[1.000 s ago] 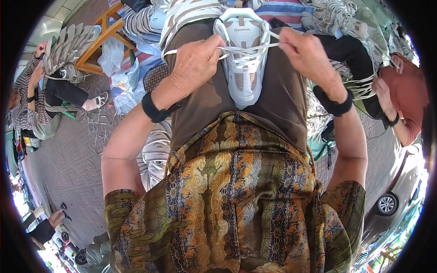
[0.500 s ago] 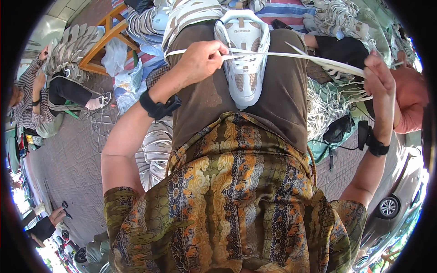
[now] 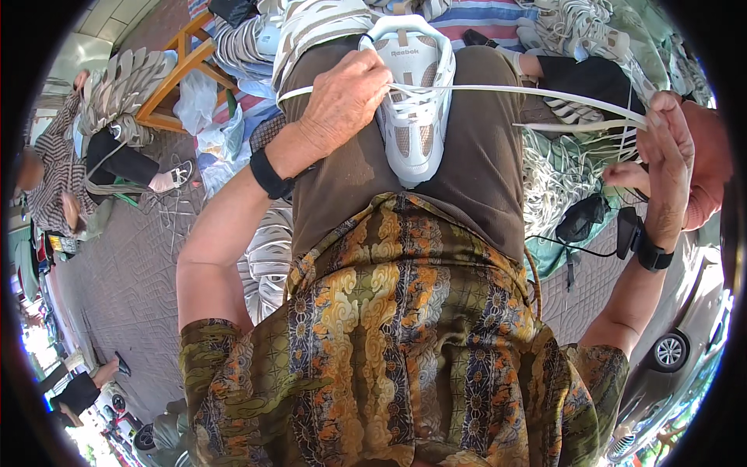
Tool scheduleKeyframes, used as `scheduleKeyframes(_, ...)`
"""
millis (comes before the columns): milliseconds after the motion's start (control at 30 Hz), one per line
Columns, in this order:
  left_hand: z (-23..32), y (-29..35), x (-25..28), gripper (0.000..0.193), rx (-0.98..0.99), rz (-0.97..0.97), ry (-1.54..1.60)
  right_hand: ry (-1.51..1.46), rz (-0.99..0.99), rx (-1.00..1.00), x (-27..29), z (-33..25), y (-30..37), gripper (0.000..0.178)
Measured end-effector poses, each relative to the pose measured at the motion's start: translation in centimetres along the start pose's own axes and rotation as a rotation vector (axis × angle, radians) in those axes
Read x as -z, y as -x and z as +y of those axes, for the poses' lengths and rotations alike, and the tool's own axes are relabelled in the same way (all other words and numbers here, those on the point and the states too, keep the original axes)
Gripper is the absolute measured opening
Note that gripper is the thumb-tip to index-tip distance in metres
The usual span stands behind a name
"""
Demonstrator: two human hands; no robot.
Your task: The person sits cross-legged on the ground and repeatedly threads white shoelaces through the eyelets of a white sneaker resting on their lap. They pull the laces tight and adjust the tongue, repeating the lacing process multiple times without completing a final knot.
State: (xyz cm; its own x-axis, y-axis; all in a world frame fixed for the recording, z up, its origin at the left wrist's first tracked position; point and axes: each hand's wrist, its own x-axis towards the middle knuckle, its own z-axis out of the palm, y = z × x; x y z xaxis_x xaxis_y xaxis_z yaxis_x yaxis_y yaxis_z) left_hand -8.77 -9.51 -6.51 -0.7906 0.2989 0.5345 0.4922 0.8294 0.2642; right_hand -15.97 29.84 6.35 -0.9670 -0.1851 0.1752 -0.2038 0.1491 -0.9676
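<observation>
- White mesh-panelled sneaker (image 3: 416, 132): held between the thighs in brown trousers (image 3: 484, 156), toe toward wearer.
- White shoelace (image 3: 537, 91): runs from upper eyelets out to the right; a second strand, tip free, lies just below it.
- Left hand (image 3: 346, 97): over the sneaker's left edge, fingers curled closed on the lace; fingertip contact partly hidden.
- Right hand (image 3: 668, 140): well out to the right, thumb and fingers pinching the lace.
- Beyond right thigh: heap of pale laces (image 3: 556, 183).
- Upper left: orange-brown wooden frame (image 3: 175, 70), clear plastic bag (image 3: 196, 101).
</observation>
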Motion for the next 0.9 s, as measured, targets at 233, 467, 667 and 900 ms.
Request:
scheduleKeyframes(233,0.8,-0.3,-0.7,0.013,0.336,-0.018,0.422,-0.187,-0.209,0.022,5.2,1.5,-0.4,0.025)
scheduleKeyframes(467,0.0,-0.2,-0.2,0.014,0.665,-0.332,1.007,-0.216,-0.104,-0.008,6.1,1.9,-1.6,0.031)
scheduleKeyframes(667,-0.7,0.4,-0.5,0.012,0.468,-0.188,0.723,-0.367,0.195,-0.065,9.0,4.7,-6.0,0.023)
scheduleKeyframes(900,-1.0,1.3,-0.9,0.021,0.307,0.014,0.299,-0.316,0.170,-0.103,13.2,10.6,-9.2,0.004)
